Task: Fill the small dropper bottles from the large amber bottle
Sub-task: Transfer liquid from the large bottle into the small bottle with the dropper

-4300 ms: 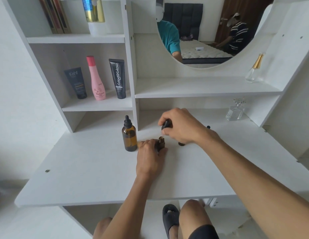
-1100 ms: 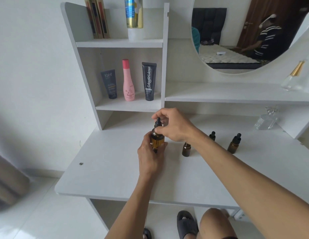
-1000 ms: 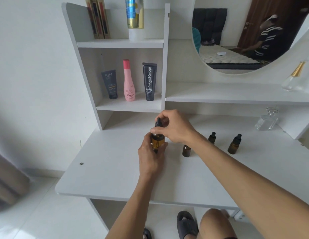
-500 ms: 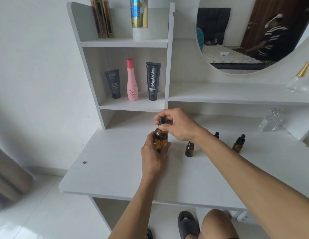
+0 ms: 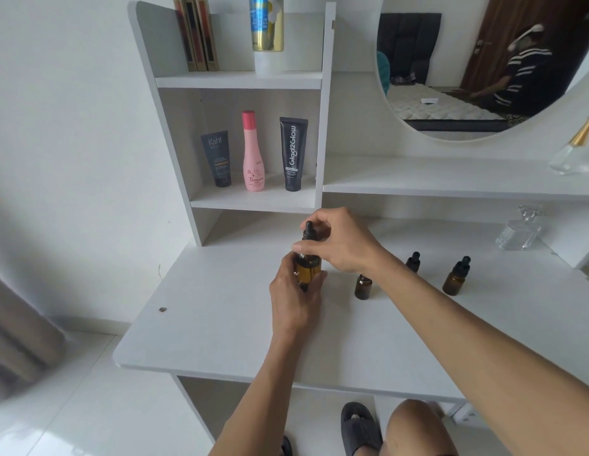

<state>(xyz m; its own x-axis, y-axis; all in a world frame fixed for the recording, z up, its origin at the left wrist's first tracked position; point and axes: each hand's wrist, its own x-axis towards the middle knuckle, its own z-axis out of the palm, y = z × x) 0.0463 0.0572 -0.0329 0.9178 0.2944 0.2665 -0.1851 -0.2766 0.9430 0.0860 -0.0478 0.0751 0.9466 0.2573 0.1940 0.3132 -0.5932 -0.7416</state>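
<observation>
1. The large amber bottle (image 5: 308, 269) stands upright on the white desk (image 5: 220, 324), near the middle of the desktop and in front of the shelf divider.
2. The left hand (image 5: 294, 299) grips the bottle's body from the near side, fingers and thumb curled round the glass, so that only part of the amber wall shows between them.
3. The right hand (image 5: 341, 240) is over the bottle's top; its thumb and fingers close narrowly about the black dropper cap (image 5: 309, 231), whose rubber bulb sticks up just left of the fingertips.
4. Whether the cap is screwed tight or loosened cannot be told.
5. Just right of the left hand's fingers, under the right wrist, stands a small amber bottle without a cap (image 5: 363, 287), its mouth open.
6. Beyond the right forearm a second small dropper bottle (image 5: 412, 261) is partly hidden, only its black top showing.
7. Farther right, well apart from both hands, a third small dropper bottle (image 5: 455, 276) stands capped.
8. Behind the fingers, the lower shelf holds a dark Kahf tube (image 5: 217, 158), a pink Tamara bottle (image 5: 253, 153) and a black Glad2Glow tube (image 5: 292, 154).
9. A clear glass perfume bottle (image 5: 520, 230) stands at the far right of the desk, and a round mirror (image 5: 467, 67) hangs above.
</observation>
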